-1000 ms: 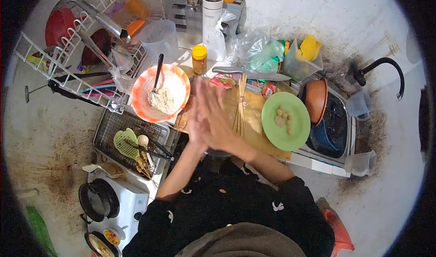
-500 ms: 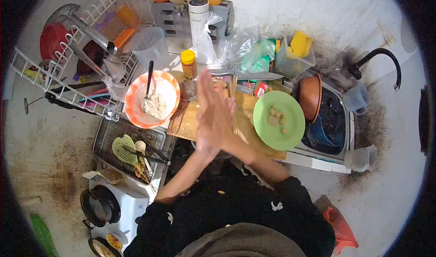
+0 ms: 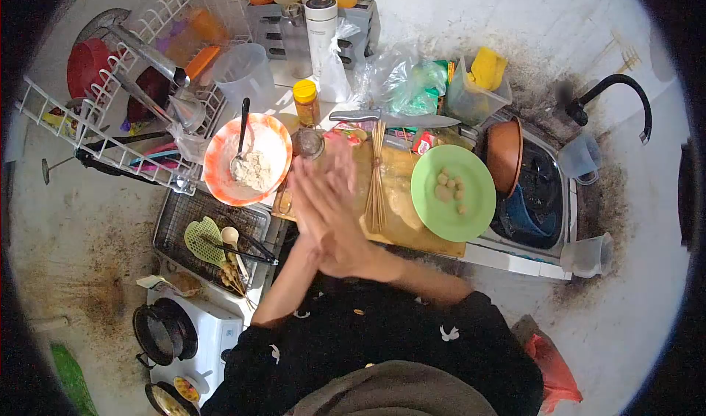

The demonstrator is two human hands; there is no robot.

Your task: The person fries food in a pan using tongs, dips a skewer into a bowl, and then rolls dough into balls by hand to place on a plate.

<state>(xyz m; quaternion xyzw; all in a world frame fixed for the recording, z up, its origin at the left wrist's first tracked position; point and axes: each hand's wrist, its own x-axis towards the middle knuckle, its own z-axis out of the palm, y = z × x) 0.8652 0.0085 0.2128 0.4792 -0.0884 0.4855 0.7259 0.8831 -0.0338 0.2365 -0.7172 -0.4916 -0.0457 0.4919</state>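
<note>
My left hand (image 3: 343, 167) and my right hand (image 3: 318, 214) are pressed palm to palm above the cutting board (image 3: 419, 237), fingers stretched out flat. Whatever lies between the palms, if anything, is hidden, and motion blurs the fingertips. To the left stands an orange-and-white bowl (image 3: 214, 173) holding pale dough (image 3: 254, 172) and a dark-handled spoon (image 3: 243, 126). A bundle of wooden skewers (image 3: 376, 188) lies on the board just right of my hands. Several small dough balls (image 3: 443, 192) sit on a green plate (image 3: 460, 225) farther right.
A large knife (image 3: 419, 120) lies behind the skewers. Near it are a yellow-lidded jar (image 3: 306, 101) and a small strainer (image 3: 308, 144). The sink (image 3: 565, 217) with a brown pot (image 3: 503, 157) is at right. A wire-rack tray (image 3: 165, 228) and a stove (image 3: 213, 342) are at left.
My joined hands have moved left and down toward me, sliding against each other. The skewers they partly covered now show fully.
</note>
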